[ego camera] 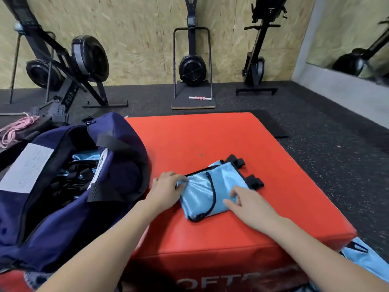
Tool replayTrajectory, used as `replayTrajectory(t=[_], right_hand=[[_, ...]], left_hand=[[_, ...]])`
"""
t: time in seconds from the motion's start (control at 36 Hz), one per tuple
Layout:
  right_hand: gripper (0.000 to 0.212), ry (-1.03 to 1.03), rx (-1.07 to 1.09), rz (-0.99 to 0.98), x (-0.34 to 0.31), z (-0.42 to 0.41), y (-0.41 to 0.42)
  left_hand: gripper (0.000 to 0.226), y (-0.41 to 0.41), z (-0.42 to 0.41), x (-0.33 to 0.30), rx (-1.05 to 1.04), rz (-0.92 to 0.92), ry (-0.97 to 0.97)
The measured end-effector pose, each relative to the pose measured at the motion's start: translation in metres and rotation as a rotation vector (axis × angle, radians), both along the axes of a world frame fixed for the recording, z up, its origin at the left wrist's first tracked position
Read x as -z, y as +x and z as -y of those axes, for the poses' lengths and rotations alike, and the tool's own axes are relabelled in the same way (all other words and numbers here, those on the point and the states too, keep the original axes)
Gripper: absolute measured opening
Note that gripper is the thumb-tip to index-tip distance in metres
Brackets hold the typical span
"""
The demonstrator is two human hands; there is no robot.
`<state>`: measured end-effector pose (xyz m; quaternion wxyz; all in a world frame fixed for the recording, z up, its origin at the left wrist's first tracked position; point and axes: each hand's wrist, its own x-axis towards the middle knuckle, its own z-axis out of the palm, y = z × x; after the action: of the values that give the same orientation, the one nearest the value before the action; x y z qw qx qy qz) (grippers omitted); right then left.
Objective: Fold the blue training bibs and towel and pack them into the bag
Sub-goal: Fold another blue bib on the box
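A light-blue training bib (203, 191) with black trim lies folded into a small rectangle on the red padded box (210, 135). My left hand (168, 186) grips its left edge, fingers curled over the fabric. My right hand (246, 200) presses down on the bib's right part with its fingers bent. The navy bag (69, 186) stands open at the left of the box, with blue bibs and black straps (84, 163) inside it. Another blue bib (362, 258) hangs off at the lower right, below the box's edge.
Black rowing and ski machines (192, 66) stand along the plywood back wall. A pink rope (14, 129) lies on the dark rubber floor at the left. A black mat (271, 125) sits behind the box, and a mirror (357, 39) is on the right wall.
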<state>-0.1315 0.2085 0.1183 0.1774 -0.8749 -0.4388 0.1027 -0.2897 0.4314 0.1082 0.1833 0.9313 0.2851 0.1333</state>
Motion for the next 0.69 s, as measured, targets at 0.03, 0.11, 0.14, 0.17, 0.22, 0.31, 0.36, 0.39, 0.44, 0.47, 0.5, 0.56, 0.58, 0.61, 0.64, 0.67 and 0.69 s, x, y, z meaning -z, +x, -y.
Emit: replayTrajectory(t=[0.03, 0.11, 0.14, 0.17, 0.22, 0.31, 0.36, 0.39, 0.44, 0.47, 0.5, 0.56, 0.58, 0.61, 0.64, 0.67, 0.69], right_hand=[[0.035, -0.013, 0.005, 0.069, 0.000, 0.000, 0.008], [0.045, -0.057, 0.029, 0.170, 0.001, 0.002, 0.033], [0.046, -0.061, 0.015, 0.145, 0.002, 0.003, 0.038], [0.046, -0.058, -0.011, 0.126, 0.002, 0.003, 0.041], [0.044, 0.015, -0.071, 0.124, 0.003, 0.003, 0.041], [0.050, 0.175, -0.168, 0.109, 0.002, 0.004, 0.028], [0.055, 0.192, -0.261, 0.081, 0.006, 0.003, 0.020], [0.052, 0.183, -0.300, 0.075, 0.007, 0.003, 0.016], [0.039, 0.166, -0.349, 0.097, 0.008, 0.003, 0.010], [0.032, 0.159, -0.359, 0.110, 0.009, 0.002, 0.008], [0.028, 0.155, -0.356, 0.109, 0.011, 0.002, 0.006], [0.019, 0.174, -0.316, 0.069, 0.014, 0.001, 0.001], [0.015, 0.194, -0.293, 0.052, 0.015, 0.000, 0.000], [0.010, 0.206, -0.275, 0.049, 0.017, -0.002, -0.001], [0.008, 0.207, -0.259, 0.055, 0.018, -0.004, -0.002], [0.006, 0.209, -0.244, 0.065, 0.019, -0.005, -0.003], [0.005, 0.215, -0.233, 0.072, 0.019, -0.007, -0.004]], left_hand=[[0.020, -0.002, 0.004, 0.000, -0.002, 0.008, 0.029], [0.023, -0.006, 0.025, -0.002, 0.040, -0.005, 0.084], [0.026, -0.008, 0.034, -0.004, 0.072, -0.004, 0.085], [0.028, -0.009, 0.042, -0.005, 0.099, -0.003, 0.077], [0.027, -0.011, 0.056, -0.006, 0.126, -0.005, 0.071], [0.023, -0.014, 0.066, -0.001, 0.111, 0.023, 0.081], [0.023, -0.016, 0.067, 0.003, 0.095, 0.037, 0.107], [0.022, -0.016, 0.066, 0.006, 0.093, 0.043, 0.119], [0.020, -0.015, 0.064, 0.009, 0.122, 0.081, 0.135], [0.020, -0.015, 0.064, 0.011, 0.157, 0.108, 0.145], [0.024, -0.015, 0.063, 0.012, 0.196, 0.126, 0.149], [0.037, -0.014, 0.063, 0.014, 0.250, 0.118, 0.132], [0.044, -0.015, 0.063, 0.014, 0.257, 0.094, 0.115], [0.050, -0.015, 0.064, 0.015, 0.255, 0.062, 0.101], [0.056, -0.016, 0.064, 0.014, 0.253, 0.027, 0.096], [0.058, -0.016, 0.064, 0.014, 0.252, -0.005, 0.103], [0.058, -0.016, 0.064, 0.013, 0.254, -0.028, 0.122]])
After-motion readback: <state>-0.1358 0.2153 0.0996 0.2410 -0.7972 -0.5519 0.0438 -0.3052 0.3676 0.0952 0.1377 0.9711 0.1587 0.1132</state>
